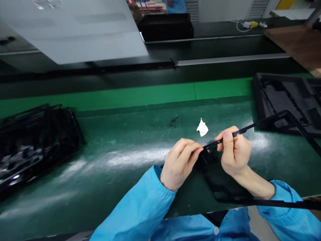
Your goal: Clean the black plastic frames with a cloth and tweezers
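Observation:
A thin black rectangular frame is held at a tilt above the green table, its lower bar passing over my right forearm's sleeve. My left hand pinches the frame's near-left corner between thumb and fingertips. Along the same bar, a little to the right, my right hand grips it with the thumb on top and the fingers curled. Just beyond both hands lies a crumpled piece of white paper.
Several black frames are piled at the left. A black foam tray with compartments sits at the right. A pale panel hangs over the upper left. Further back stand a black box and a brown board.

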`<state>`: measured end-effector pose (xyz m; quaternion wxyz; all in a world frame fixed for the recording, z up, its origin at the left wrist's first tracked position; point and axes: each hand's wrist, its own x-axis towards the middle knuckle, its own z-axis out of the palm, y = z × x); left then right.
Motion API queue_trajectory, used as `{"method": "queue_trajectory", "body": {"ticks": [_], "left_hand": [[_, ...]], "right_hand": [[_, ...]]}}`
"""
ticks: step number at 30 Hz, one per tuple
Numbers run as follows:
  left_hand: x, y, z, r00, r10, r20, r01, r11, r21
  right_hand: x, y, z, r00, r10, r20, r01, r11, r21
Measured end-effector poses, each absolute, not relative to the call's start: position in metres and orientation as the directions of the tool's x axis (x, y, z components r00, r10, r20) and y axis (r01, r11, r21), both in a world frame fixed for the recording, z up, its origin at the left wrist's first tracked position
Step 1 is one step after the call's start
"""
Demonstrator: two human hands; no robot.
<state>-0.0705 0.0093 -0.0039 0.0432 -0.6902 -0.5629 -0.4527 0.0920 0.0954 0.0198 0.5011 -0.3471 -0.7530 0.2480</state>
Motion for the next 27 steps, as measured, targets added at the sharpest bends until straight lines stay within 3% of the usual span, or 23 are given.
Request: {"method": "queue_trajectory", "body": {"ticks": [12, 20, 27], "left_hand": [[-0.064, 0.009, -0.006, -0.031, 0.691, 0.722, 0.822, -0.394, 0.412], [-0.062, 0.010, -0.010, -0.051, 0.763, 0.644, 0.792, -0.362, 0.492], [-0.062, 0.009, -0.010, -0.099, 0.789, 0.606, 0.772, -0.323, 0.547]], "right_hand": [[0.088, 0.089, 0.018, -0.291, 0.749, 0.595, 0.246, 0.660, -0.710], [0.087, 0.084, 0.015, -0.327, 0.695, 0.640, 0.228, 0.715, -0.661], [0.089, 0.085, 0.013, -0.317, 0.776, 0.546, 0.190, 0.615, -0.765]]}}
